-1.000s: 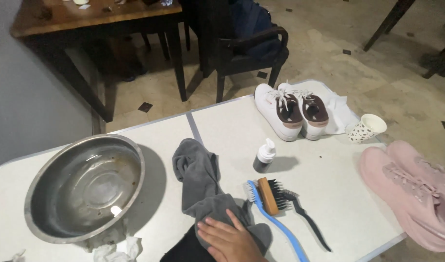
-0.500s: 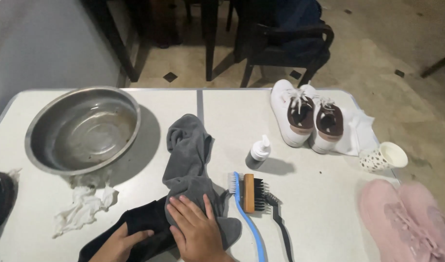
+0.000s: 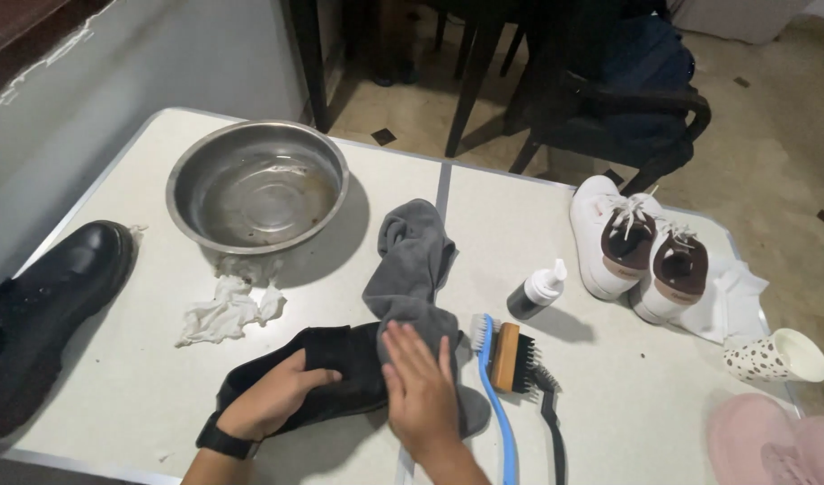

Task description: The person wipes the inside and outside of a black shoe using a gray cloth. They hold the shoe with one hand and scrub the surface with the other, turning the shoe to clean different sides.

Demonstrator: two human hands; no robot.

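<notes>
Grey cloth [image 3: 412, 278] over black boot [image 3: 326, 373]

Pale bench [image 3: 609, 395] with centre seam, beige tiled floor [image 3: 771, 135] beyond, dark wooden chair [image 3: 627, 117], grey wall [image 3: 160, 63] at left

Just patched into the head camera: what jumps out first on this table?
Two hands at the near edge: the right hand presses a grey cloth onto a black shoe that the left hand steadies. Behind them sits a steel bowl, and to the right a pair of white sneakers.
</notes>
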